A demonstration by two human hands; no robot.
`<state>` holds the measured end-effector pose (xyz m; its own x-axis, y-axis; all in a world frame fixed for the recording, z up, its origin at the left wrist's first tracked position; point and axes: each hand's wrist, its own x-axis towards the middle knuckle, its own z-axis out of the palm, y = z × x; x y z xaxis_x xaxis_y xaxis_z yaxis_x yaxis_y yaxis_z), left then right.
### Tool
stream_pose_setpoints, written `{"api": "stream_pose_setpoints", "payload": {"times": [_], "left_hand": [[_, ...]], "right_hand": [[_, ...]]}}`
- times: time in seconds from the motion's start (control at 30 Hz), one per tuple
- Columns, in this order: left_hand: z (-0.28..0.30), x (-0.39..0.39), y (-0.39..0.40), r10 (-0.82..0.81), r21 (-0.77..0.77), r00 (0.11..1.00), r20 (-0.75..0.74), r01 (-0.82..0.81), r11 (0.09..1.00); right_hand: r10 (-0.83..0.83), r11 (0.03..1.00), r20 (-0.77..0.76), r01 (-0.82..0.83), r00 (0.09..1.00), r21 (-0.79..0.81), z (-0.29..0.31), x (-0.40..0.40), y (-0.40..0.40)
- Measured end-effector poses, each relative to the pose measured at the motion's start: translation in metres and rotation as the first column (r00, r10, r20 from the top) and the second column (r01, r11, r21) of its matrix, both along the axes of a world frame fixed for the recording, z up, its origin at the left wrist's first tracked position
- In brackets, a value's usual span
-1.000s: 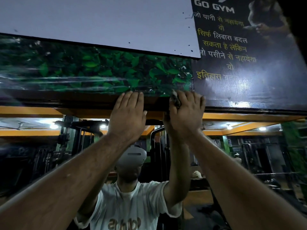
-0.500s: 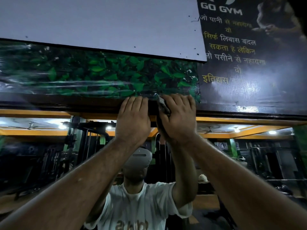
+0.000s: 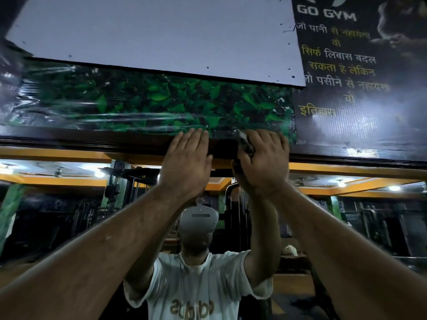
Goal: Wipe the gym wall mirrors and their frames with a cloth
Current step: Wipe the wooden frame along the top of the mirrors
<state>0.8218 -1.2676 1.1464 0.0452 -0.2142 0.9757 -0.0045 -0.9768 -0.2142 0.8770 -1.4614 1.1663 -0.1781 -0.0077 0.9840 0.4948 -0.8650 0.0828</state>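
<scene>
Both my arms reach up to the dark wooden top frame (image 3: 92,144) of the wall mirror (image 3: 69,222). My left hand (image 3: 187,165) lies flat against the frame, fingers straight and together. Just to its right, my right hand (image 3: 263,162) grips a small dark cloth (image 3: 245,144) and presses it on the frame; only a crumpled edge of the cloth shows beside the index finger. The mirror below reflects me in a white T-shirt with a headset.
Above the frame runs a green leaf-print band (image 3: 150,105) under shiny film, then a white board (image 3: 150,38). A black GO GYM poster (image 3: 346,77) hangs at the upper right. The mirror reflects gym machines and ceiling lights.
Both hands have slid along the top frame, first left and then back right; the right hand keeps the cloth pressed on the wood. The camera view shifted slightly.
</scene>
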Motion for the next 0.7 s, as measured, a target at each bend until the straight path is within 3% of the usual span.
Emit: {"api": "stream_pose_setpoints", "payload": {"times": [0.1,0.2,0.3,0.47,0.5,0.63,0.7], "left_hand": [[0.0,-0.001,0.026,0.034,-0.005,0.999,-0.013,-0.034,0.999],[0.004,-0.004,0.042,0.024,0.096,0.999,-0.043,-0.02,0.995],[0.007,-0.011,0.061,-0.001,0.063,0.999,-0.034,0.003,0.998],[0.006,-0.015,0.105,0.046,0.04,0.999,-0.02,-0.045,0.998],[0.007,-0.015,0.109,0.047,0.058,0.998,-0.031,-0.046,0.997],[0.009,-0.017,0.119,0.022,0.137,0.999,-0.045,-0.015,0.99],[0.008,-0.022,0.128,0.015,0.093,0.999,-0.03,-0.012,0.996]], "right_hand": [[0.016,0.986,-0.036,-0.01,0.999,0.165,0.0,-0.006,0.037],[-0.006,1.0,0.051,0.006,0.999,-0.011,-0.004,-0.011,0.084],[-0.003,0.995,0.075,0.01,0.997,-0.097,-0.002,-0.013,0.083],[0.039,0.973,0.006,-0.039,0.999,0.226,-0.001,-0.014,0.093],[0.045,0.973,-0.006,-0.042,0.999,0.225,-0.001,-0.017,0.108],[-0.014,0.999,0.086,0.018,0.996,-0.051,-0.006,-0.022,0.137],[-0.027,0.999,0.07,0.03,0.997,-0.033,-0.003,-0.021,0.126]]}}
